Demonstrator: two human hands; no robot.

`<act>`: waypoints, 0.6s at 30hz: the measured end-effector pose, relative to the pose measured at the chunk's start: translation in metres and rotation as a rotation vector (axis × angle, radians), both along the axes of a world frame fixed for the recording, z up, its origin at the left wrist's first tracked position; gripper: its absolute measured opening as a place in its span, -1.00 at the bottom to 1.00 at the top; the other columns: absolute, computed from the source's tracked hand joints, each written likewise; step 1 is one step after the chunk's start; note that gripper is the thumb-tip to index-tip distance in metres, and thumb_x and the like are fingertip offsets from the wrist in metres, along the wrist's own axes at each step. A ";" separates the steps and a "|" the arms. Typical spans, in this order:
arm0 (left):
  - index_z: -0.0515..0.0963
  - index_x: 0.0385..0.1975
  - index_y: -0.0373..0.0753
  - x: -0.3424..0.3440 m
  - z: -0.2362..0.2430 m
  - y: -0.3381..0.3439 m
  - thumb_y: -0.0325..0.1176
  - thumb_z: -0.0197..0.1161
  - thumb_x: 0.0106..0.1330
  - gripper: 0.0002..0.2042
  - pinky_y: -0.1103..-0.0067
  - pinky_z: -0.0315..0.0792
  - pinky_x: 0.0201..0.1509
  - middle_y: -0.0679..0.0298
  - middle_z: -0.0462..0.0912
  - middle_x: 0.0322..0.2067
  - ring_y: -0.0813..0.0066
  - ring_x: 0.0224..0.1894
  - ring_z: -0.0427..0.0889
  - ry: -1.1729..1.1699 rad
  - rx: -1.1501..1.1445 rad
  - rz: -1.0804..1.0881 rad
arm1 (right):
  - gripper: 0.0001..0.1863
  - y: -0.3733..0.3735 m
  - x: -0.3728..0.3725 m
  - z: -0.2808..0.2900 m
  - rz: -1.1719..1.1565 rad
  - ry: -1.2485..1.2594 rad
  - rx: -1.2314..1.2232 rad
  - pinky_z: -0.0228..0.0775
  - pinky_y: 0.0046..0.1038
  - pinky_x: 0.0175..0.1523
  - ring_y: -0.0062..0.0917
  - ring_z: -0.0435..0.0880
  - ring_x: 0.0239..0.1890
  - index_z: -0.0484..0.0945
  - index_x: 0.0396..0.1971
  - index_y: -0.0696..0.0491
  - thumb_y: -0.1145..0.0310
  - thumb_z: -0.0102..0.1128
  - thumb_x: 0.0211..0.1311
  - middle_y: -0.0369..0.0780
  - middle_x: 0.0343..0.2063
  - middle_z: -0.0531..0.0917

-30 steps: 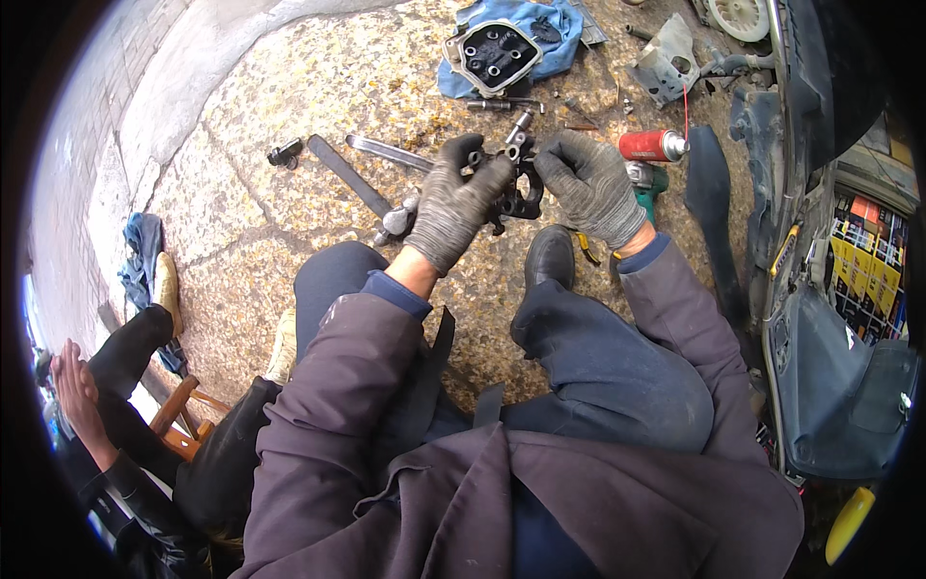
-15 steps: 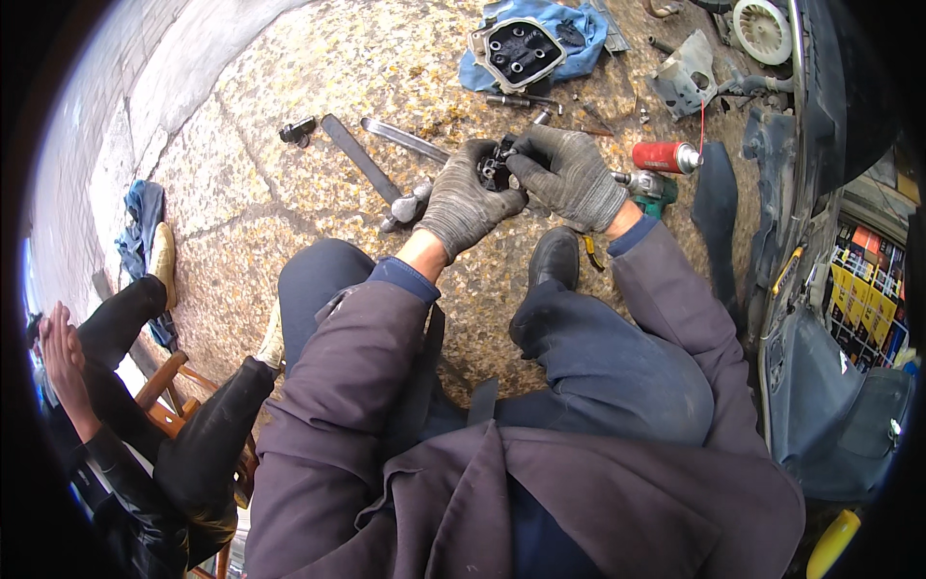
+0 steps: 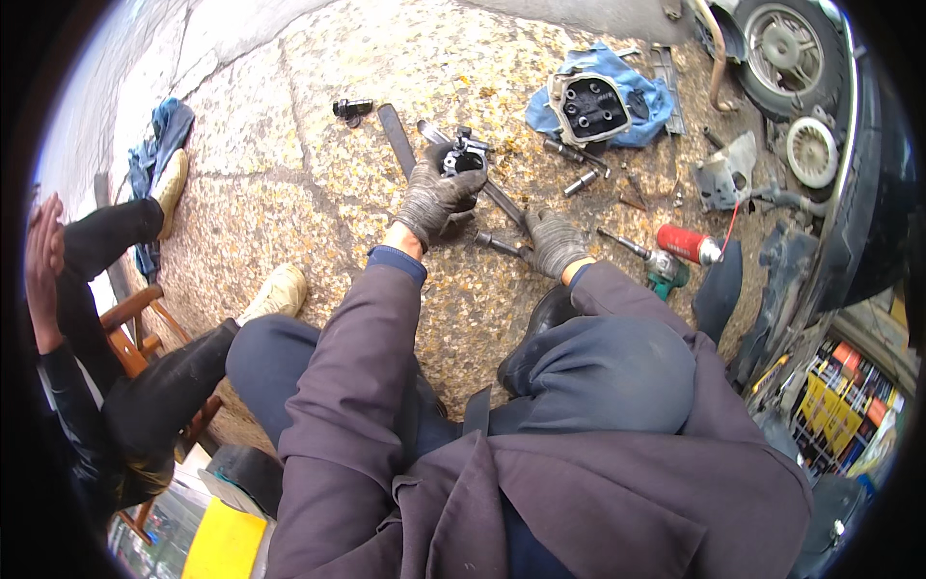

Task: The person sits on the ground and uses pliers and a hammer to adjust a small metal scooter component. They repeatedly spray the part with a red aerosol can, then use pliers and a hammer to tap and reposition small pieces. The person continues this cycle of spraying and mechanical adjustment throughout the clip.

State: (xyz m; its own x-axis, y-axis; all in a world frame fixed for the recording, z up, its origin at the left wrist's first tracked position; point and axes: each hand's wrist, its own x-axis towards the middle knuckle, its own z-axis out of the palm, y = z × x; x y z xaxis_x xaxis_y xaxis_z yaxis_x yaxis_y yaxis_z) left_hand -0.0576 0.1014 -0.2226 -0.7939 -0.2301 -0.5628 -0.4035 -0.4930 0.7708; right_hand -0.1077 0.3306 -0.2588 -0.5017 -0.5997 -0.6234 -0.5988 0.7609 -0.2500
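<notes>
My left hand [image 3: 431,198], in a grey knit glove, is closed around a small dark metal engine part [image 3: 466,154] with a round opening, held above the ground. Lower and to the right, my gloved right hand [image 3: 558,245] has its fingers curled at the end of a dark rod-shaped tool [image 3: 500,244] with a metal tip; its exact kind is unclear. A long steel bar [image 3: 505,206] runs from under my left hand toward the right one. A dark flat bar [image 3: 396,138] lies left of the engine part.
A black-lined engine cover [image 3: 590,108] rests on a blue cloth [image 3: 651,106]. Right of my hands lie a red spray can [image 3: 687,243], a green power tool [image 3: 667,273] and a white fan wheel [image 3: 812,152]. A wheel [image 3: 786,50] stands behind. Someone sits at left on a wooden chair [image 3: 130,307].
My hands have separated: the right let go of the engine part and moved down to the rod-shaped tool. The left still holds the part. The view has shifted, showing more at the right.
</notes>
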 end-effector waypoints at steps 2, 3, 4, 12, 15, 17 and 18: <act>0.39 0.20 -0.21 0.002 -0.014 -0.006 -0.42 0.43 0.16 -0.43 0.56 0.57 -0.32 0.29 0.61 -0.21 0.51 -0.31 0.62 -0.009 0.096 0.065 | -0.44 -0.002 0.001 -0.015 -0.005 0.043 -0.027 0.51 -0.15 0.09 -0.07 0.64 0.00 0.43 0.12 0.06 0.25 0.34 0.11 0.00 -0.07 0.60; 0.36 0.22 -0.21 0.000 -0.022 -0.008 -0.46 0.43 0.15 -0.40 0.56 0.60 -0.30 0.27 0.61 -0.17 0.49 -0.28 0.63 0.023 0.000 0.085 | -0.45 -0.004 -0.002 -0.020 -0.033 0.069 -0.003 0.51 -0.14 0.08 -0.07 0.64 0.00 0.43 0.12 0.06 0.28 0.32 0.11 0.01 -0.07 0.60; 0.36 0.23 -0.21 -0.002 -0.030 -0.010 -0.47 0.43 0.14 -0.39 0.55 0.60 -0.28 0.26 0.61 -0.16 0.49 -0.27 0.64 0.038 -0.044 0.104 | -0.46 -0.006 -0.004 -0.024 -0.026 0.046 -0.013 0.52 -0.13 0.07 -0.06 0.65 -0.01 0.42 0.12 0.08 0.29 0.31 0.12 0.02 -0.07 0.60; 0.31 0.26 -0.33 -0.020 -0.065 -0.012 -0.51 0.43 0.03 -0.29 0.56 0.59 -0.17 0.17 0.60 -0.09 0.47 -0.18 0.62 0.061 -0.426 0.224 | -0.48 -0.002 -0.027 -0.012 -0.342 -0.077 -0.061 0.54 -0.22 0.03 -0.14 0.70 -0.09 0.54 -0.04 0.16 0.24 0.42 -0.01 0.07 -0.22 0.69; 0.26 0.30 -0.37 -0.030 -0.070 -0.005 -0.51 0.45 0.02 -0.24 0.53 0.52 0.10 0.11 0.55 0.04 0.38 0.01 0.58 0.041 -0.505 0.230 | -0.55 0.009 -0.038 -0.009 -0.460 -0.023 -0.211 0.55 -0.22 -0.08 -0.16 0.73 -0.23 0.56 -0.11 0.12 0.25 0.40 -0.01 0.01 -0.35 0.71; 0.24 0.31 -0.38 -0.038 -0.073 0.000 -0.50 0.46 0.02 -0.21 0.52 0.50 0.15 0.09 0.54 0.07 0.35 0.06 0.57 0.045 -0.508 0.234 | -0.60 0.013 -0.043 -0.009 -0.520 -0.003 -0.398 0.54 -0.23 -0.17 -0.16 0.72 -0.30 0.55 -0.15 0.11 0.28 0.39 0.00 0.00 -0.39 0.70; 0.22 0.32 -0.38 -0.041 -0.074 0.003 -0.50 0.47 0.02 -0.20 0.52 0.49 0.17 0.08 0.54 0.08 0.33 0.08 0.56 0.068 -0.517 0.245 | -0.62 0.014 -0.044 -0.009 -0.559 0.004 -0.442 0.54 -0.24 -0.21 -0.16 0.72 -0.33 0.55 -0.17 0.11 0.29 0.39 0.00 -0.01 -0.41 0.69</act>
State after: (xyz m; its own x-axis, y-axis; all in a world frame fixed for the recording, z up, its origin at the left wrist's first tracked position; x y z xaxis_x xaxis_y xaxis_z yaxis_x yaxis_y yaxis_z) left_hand -0.0982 0.1046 -0.2966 -0.7132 -0.6434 -0.2781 -0.2664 -0.1182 0.9566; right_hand -0.1521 0.3450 -0.2674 -0.8095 -0.4483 -0.3792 -0.1501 0.7823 -0.6046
